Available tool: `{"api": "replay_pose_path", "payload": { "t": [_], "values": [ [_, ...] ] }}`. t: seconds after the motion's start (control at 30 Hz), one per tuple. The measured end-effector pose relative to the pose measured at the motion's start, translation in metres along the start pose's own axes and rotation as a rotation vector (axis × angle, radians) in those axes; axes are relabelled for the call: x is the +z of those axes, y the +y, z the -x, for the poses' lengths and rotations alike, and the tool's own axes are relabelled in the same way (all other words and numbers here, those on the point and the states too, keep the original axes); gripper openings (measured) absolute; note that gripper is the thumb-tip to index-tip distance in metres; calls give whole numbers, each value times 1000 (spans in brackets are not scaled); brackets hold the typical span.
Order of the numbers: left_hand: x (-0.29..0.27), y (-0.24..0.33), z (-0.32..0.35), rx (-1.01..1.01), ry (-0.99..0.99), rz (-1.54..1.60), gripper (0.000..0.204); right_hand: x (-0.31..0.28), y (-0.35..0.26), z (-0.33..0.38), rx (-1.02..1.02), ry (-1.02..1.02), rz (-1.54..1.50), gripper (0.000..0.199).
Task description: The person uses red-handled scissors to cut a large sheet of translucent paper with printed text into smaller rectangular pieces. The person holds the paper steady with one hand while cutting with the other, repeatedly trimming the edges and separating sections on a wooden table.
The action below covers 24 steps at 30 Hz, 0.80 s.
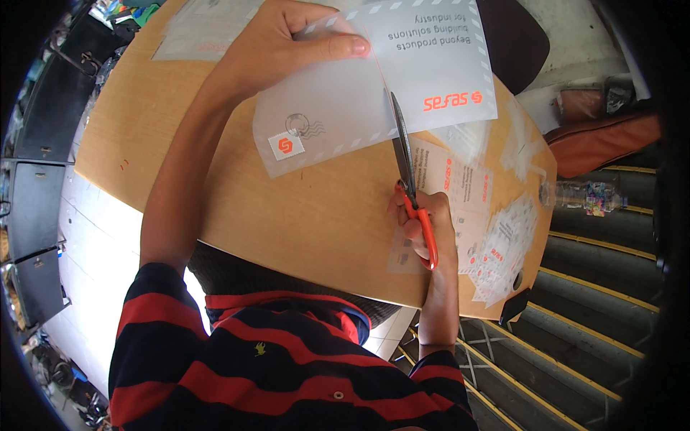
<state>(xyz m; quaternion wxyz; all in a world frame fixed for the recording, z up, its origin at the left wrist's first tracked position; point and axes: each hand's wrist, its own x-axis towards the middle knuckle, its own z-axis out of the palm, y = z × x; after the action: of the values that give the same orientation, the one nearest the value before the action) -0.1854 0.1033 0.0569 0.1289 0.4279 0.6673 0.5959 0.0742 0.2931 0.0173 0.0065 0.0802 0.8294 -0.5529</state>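
Note:
My left hand [298,43] grips the upper edge of a translucent printed sheet [338,115], the thumb pressed on its face. Grey and orange print, a stamp-like mark and a striped border show on the sheet. In my right hand [433,219] is a pair of scissors [408,161] with orange-red handles and dark blades. The blades reach over the sheet's near edge, along a thin reddish line that runs up toward my left thumb. Whether the blades are parted is hard to make out.
Printed sheets [471,183] and a pile of small cut pieces [505,248] lie on the wooden table [316,223] at the right. More translucent sheets [208,29] lie at the far left. A clear plastic bottle [586,196] and yellow-edged shelves [604,248] stand beyond the right edge.

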Motion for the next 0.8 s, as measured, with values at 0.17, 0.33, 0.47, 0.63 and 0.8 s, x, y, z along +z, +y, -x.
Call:
{"api": "replay_pose_path", "payload": {
  "t": [0.17,0.33,0.47,0.63,0.8],
  "values": [
    [2,3,1,-48,26,-11,16,-3,3,1,9,1,-33,9],
    [6,15,1,-59,6,56,19,-5,8,2,28,4,-61,7],
    [3,14,0,-79,-14,49,26,-2,2,2,7,12,23,11],
    [5,17,1,-77,1,69,25,-6,5,-2,-149,-52,46,17],
    [6,16,1,-85,-22,65,24,-7,-11,1,75,-59,86,20]
  ]
}}
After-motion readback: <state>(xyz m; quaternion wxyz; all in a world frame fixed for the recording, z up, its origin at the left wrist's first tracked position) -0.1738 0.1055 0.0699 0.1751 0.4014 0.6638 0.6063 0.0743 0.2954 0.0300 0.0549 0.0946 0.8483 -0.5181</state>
